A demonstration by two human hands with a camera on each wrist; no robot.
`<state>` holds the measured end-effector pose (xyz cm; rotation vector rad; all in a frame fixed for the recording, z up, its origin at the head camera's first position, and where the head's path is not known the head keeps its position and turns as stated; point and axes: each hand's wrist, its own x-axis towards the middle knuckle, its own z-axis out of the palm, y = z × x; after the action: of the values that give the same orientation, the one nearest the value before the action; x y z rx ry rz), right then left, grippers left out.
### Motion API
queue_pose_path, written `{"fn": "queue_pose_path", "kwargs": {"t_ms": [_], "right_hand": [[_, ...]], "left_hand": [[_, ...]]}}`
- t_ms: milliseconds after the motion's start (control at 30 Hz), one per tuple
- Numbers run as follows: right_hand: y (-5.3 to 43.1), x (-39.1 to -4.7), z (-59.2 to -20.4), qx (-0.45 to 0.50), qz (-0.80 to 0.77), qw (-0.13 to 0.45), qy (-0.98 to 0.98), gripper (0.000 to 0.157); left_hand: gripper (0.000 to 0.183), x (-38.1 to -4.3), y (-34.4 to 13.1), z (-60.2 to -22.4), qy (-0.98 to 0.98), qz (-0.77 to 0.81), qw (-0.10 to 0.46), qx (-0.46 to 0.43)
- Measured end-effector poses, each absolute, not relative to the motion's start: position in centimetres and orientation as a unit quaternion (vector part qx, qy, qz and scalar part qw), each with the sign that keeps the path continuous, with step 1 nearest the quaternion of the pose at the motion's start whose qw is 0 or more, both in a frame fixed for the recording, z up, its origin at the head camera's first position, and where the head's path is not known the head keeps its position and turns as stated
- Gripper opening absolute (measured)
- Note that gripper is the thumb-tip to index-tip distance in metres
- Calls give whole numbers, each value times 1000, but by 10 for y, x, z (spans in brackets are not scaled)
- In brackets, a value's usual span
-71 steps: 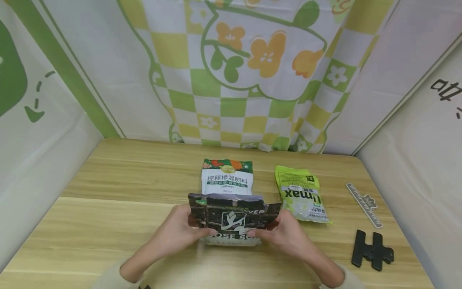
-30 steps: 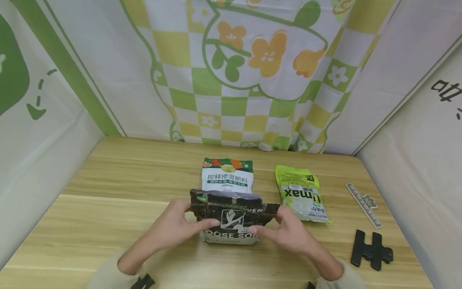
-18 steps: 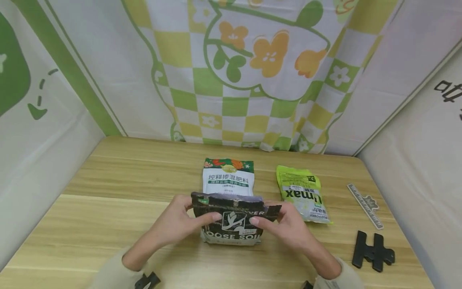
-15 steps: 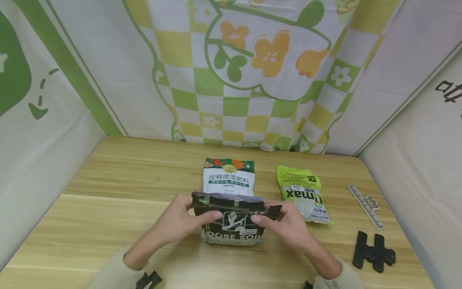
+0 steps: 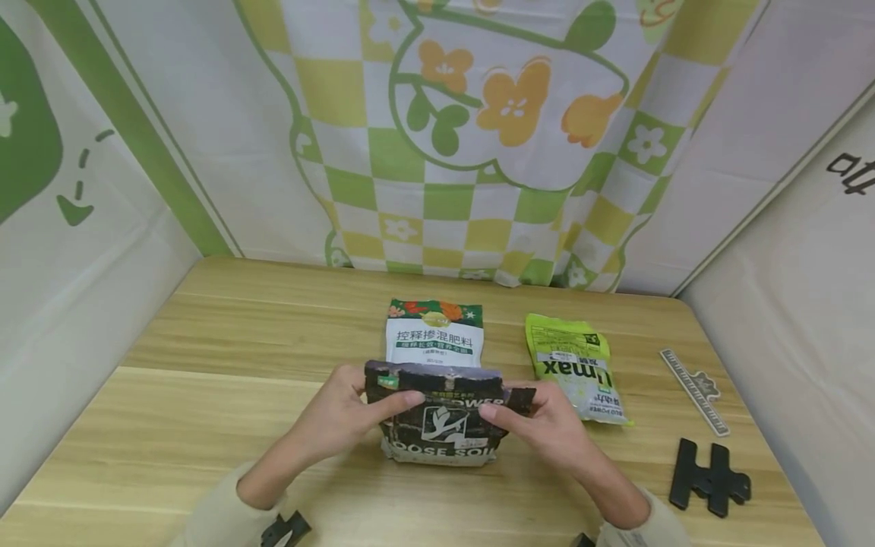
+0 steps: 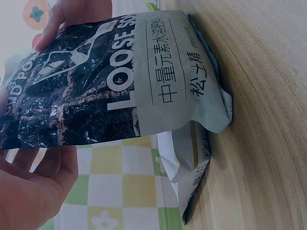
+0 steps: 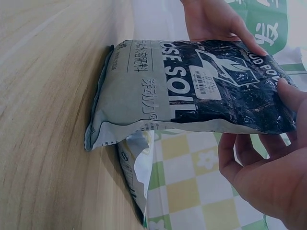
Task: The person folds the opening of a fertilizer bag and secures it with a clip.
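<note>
A black and grey plastic bag of soil fertilizer, printed LOOSE SOIL, stands with its bottom edge on the wooden table, its top held up between both hands. My left hand grips the bag's left side, thumb across the front and fingers behind. On the opposite side my right hand pinches it the same way, its thumb near the printed logo. In the left wrist view the bag's grey lower panel faces the camera. A white sticker on its front shows in the right wrist view.
Right behind stands a white and green fertilizer bag, partly hidden. A lime-green Umax bag lies to the right. Farther right are a silver toothed clip and black clips. A checked curtain hangs behind the table.
Both thumbs have moved up the bag's front, from beside the large lettering to near the top. More of the upper print shows now. The other bags and clips stay put.
</note>
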<state>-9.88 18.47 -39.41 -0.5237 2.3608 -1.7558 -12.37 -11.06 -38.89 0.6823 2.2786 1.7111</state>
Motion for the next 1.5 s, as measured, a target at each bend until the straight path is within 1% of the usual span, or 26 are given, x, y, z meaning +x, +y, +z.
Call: {"fn": "queue_pose_path", "kwargs": {"t_ms": [233, 600, 767, 900, 1033, 1100, 1233, 1333, 1500], "right_hand": [[186, -98, -392, -186, -592, 81, 780, 18], [189, -99, -394, -170, -588, 89, 786, 20], [190, -99, -392, -163, -590, 97, 785, 21], [189, -100, -390, -135, -584, 104, 793, 22], [187, -102, -387, -105, -578, 97, 803, 22], [187, -102, -387, -97, -579, 91, 804, 21], [189, -103, -387, -94, -586, 78, 801, 19], [190, -103, -387, -95, -591, 74, 798, 19], [190, -103, -387, -93, -591, 74, 798, 19]], "left_hand": [[20, -124, -112, -387, 768, 582, 112, 243], [20, -128, -113, -387, 744, 605, 138, 249], [24, -128, -113, -386, 748, 604, 156, 229], [30, -128, -112, -382, 763, 594, 165, 195], [34, -126, -111, -378, 791, 568, 156, 164], [41, -124, -111, -376, 808, 553, 145, 141], [48, -123, -112, -377, 827, 538, 125, 105], [50, -123, -114, -378, 829, 537, 114, 109], [58, -122, -115, -378, 829, 537, 106, 115]]}}
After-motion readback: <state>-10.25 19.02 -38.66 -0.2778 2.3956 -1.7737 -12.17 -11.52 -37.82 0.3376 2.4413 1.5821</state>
